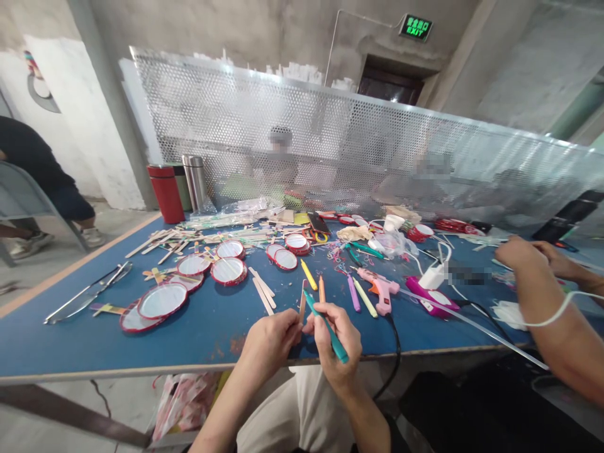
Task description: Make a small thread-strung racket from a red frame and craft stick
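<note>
My left hand [272, 340] pinches a wooden craft stick [302, 301] that stands up above its fingers near the table's front edge. In my right hand [336, 336] is a teal marker [338, 345], its upper end close beside the stick. Whether the marker touches the stick I cannot tell. Just beyond my hands lie a yellow marker [308, 275] and an orange marker [321, 289]. Farther right are a purple marker [353, 293] and a pale yellow-green marker [365, 298]. Loose craft sticks [262, 289] rest on the table left of the markers.
A pink glue gun [383, 289] with a black cord lies right of the markers, near a magenta power strip [431, 299]. Several red-rimmed round pieces [163, 301] spread over the blue table [198, 349]. A co-worker's arm [542, 283] reaches in from the right. A perforated metal screen [226, 113] stands behind.
</note>
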`<state>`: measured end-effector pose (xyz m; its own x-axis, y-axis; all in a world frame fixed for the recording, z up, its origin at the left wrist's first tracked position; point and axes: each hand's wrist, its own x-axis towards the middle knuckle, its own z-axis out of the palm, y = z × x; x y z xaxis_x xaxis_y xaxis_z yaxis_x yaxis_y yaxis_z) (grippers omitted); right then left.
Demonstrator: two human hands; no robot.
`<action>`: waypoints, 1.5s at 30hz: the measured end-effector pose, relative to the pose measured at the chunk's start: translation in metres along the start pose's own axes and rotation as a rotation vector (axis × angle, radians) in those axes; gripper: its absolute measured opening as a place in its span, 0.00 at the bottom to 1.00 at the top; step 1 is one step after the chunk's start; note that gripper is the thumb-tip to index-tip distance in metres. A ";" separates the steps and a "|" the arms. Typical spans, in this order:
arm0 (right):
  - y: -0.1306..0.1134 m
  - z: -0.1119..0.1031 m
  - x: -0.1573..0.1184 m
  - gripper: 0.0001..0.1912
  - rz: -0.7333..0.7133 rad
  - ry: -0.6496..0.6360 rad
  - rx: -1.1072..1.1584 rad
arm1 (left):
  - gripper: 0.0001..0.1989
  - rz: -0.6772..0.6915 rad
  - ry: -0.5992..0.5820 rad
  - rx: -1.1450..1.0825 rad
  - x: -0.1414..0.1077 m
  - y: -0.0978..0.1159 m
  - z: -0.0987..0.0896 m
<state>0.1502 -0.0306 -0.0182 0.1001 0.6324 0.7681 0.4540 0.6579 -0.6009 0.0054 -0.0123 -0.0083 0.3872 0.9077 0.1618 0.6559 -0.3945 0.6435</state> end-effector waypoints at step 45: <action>-0.005 -0.002 -0.002 0.07 0.035 0.068 0.008 | 0.11 -0.017 0.003 -0.001 0.000 0.002 -0.001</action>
<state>0.1499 -0.0360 -0.0166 0.1754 0.6262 0.7596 0.4419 0.6395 -0.6292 0.0058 -0.0130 -0.0061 0.3741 0.9146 0.1535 0.6618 -0.3792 0.6466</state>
